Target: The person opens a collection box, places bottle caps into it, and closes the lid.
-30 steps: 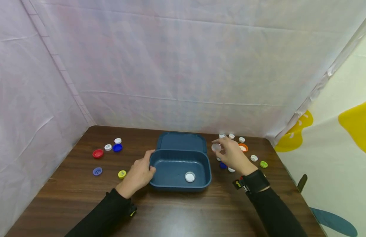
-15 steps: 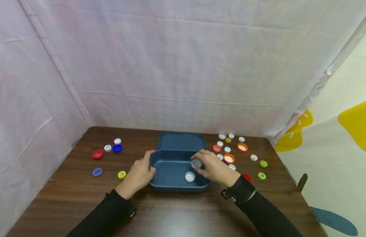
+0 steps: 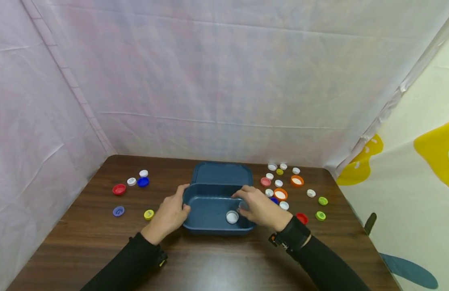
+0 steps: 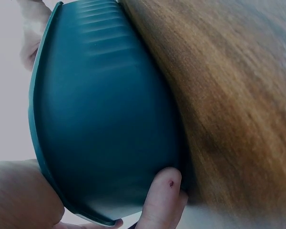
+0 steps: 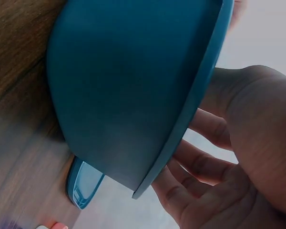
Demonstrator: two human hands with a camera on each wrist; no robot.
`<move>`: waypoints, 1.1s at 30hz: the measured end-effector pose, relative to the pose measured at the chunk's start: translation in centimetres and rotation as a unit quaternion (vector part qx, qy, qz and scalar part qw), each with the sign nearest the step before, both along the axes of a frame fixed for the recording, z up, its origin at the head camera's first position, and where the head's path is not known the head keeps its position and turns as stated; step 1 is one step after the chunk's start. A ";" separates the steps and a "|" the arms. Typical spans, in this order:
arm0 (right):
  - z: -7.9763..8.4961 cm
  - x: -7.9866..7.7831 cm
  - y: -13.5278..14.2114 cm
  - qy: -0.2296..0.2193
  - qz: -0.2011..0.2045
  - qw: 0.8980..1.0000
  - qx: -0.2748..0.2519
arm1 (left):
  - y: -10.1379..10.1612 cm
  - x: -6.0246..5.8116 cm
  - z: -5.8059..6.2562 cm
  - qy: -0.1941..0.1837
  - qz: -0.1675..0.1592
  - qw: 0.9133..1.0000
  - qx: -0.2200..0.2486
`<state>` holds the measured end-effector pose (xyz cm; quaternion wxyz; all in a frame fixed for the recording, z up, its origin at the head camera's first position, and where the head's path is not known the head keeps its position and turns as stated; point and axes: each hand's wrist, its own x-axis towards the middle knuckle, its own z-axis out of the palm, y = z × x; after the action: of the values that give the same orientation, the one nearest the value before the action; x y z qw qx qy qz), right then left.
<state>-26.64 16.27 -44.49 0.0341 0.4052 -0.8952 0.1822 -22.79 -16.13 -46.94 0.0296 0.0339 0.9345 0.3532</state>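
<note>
A dark blue lunch box point(image 3: 210, 232) stands on the table with its lid point(image 3: 222, 173) folded back behind it. My left hand point(image 3: 168, 214) grips the box's left end, thumb over the rim and fingers against the outer wall, as the left wrist view shows. The right hand point(image 3: 260, 207) reaches over the right rim into the box, its fingers spread and bent loosely. Beneath them shows a translucent bottle cap point(image 3: 243, 205), partly hidden by the hand; the index fingertip looks apart from it. Beside it, a white cap point(image 3: 232, 217) lies on the box floor.
On the right of the wooden table point(image 3: 217, 266) lie several caps, among them orange rings point(image 3: 296, 180), a red cap point(image 3: 302, 218) and a green cap point(image 3: 320, 216). Left lie a red cap point(image 3: 119, 189), a blue cap point(image 3: 143, 182) and a yellow cap point(image 3: 149, 214). Curtains enclose the table's back and sides.
My right hand has moved left from the scattered caps into the box with the translucent cap, and its fingers have since parted from that cap. The left hand stays on the box.
</note>
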 end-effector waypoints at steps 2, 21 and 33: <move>-0.1 -0.1 0.0 -0.001 -0.002 1.000 -0.001 | 0.0 0.0 0.0 0.000 0.002 1.000 -0.003; 0.9 -0.7 0.7 0.026 -0.040 0.999 -0.012 | 0.0 -0.2 0.0 0.000 0.005 1.000 -0.002; 0.6 -3.0 2.7 0.052 -0.091 0.993 -0.058 | 0.2 0.0 0.1 -0.001 0.005 1.000 -0.003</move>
<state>-29.64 19.01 -43.84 0.1205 0.3283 -0.9133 0.2088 -22.80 -15.98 -46.84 0.0288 0.0284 0.9356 0.3508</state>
